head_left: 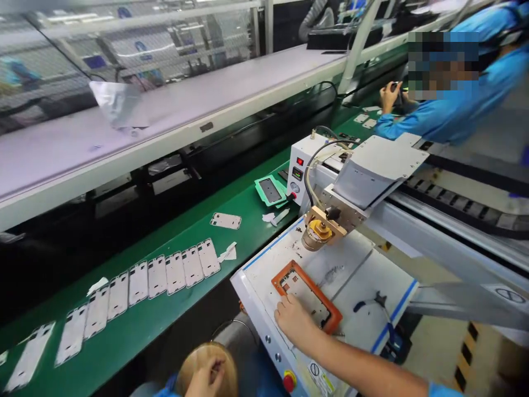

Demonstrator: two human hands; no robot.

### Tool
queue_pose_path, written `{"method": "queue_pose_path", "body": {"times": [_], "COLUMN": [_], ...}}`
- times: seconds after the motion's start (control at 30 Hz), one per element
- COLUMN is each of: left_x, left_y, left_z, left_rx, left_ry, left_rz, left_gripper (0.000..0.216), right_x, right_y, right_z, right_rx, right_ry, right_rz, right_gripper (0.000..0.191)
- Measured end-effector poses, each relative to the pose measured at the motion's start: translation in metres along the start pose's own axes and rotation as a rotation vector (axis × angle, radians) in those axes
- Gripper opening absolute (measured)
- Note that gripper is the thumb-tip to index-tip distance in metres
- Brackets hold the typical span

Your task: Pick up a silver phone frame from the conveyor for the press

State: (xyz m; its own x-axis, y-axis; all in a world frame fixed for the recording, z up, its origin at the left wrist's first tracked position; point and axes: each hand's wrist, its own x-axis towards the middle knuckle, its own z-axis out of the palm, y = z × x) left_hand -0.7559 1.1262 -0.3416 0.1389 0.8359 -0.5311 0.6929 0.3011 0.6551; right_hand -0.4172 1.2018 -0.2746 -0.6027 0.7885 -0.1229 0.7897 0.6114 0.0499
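Resting flat on the orange fixture frame (306,296), the right hand (294,320) has its fingers (289,302) extended and held close together, their tips pressing on the phone mid-frame part (303,295) seated inside the frame; nothing is pinched, and the palm sits on the near edge of the frame, which looks like a way to steady the part in its nest; the frame lies at an angle on the white machine bed (355,275), bordered by blue tape, just below and in front of the brass nozzle head (316,234) that hangs from the grey gantry arm (372,171), so the part sits where the head can pass over it; a pair of blue-handled pliers (374,303) lies on the bed to the right, apart from the frame; a red emergency button (289,380) sits on the machine's front face.

Lower down, the left hand (209,377) is curled, fingers bent in toward the palm over a round tan disc (206,364) near the lap; whether it grips anything there I cannot tell.

Further out, a row of white phone back plates (165,275) lies side by side on the green conveyor belt (124,331), one single plate (225,220) apart from them; a green tray (270,190) rests near the white control box (300,165); beyond, a co-worker in blue (454,105) bends over the bench.
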Motion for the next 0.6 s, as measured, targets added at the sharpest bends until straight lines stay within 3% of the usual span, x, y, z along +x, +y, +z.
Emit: {"method": "queue_pose_path", "body": {"times": [0.2,0.27,0.4,0.53,0.6], "left_x": [0.082,0.107,0.155,0.192,0.204], "left_y": [0.054,0.063,0.043,0.005,-0.012], "left_z": [-0.033,-0.041,-0.06,-0.075,-0.077], "left_rx": [0.075,0.106,0.111,0.084,0.077], "left_ry": [-0.206,-0.255,-0.326,-0.298,-0.286], "left_rz": [0.256,0.365,0.562,0.735,0.893], "left_gripper": [0.042,0.038,0.032,0.029,0.025], "right_x": [0.012,0.017,0.024,0.021,0.014], "right_y": [-0.014,-0.019,-0.027,-0.034,-0.039], "right_z": [-0.007,-0.006,-0.007,-0.012,-0.013], "right_rx": [-0.078,-0.109,-0.188,-0.271,-0.309], "right_ry": [-0.048,-0.044,-0.002,0.083,0.133], "right_rz": [0.145,0.212,0.383,0.511,0.558], "right_gripper": [0.01,0.011,0.011,0.016,0.02]}}
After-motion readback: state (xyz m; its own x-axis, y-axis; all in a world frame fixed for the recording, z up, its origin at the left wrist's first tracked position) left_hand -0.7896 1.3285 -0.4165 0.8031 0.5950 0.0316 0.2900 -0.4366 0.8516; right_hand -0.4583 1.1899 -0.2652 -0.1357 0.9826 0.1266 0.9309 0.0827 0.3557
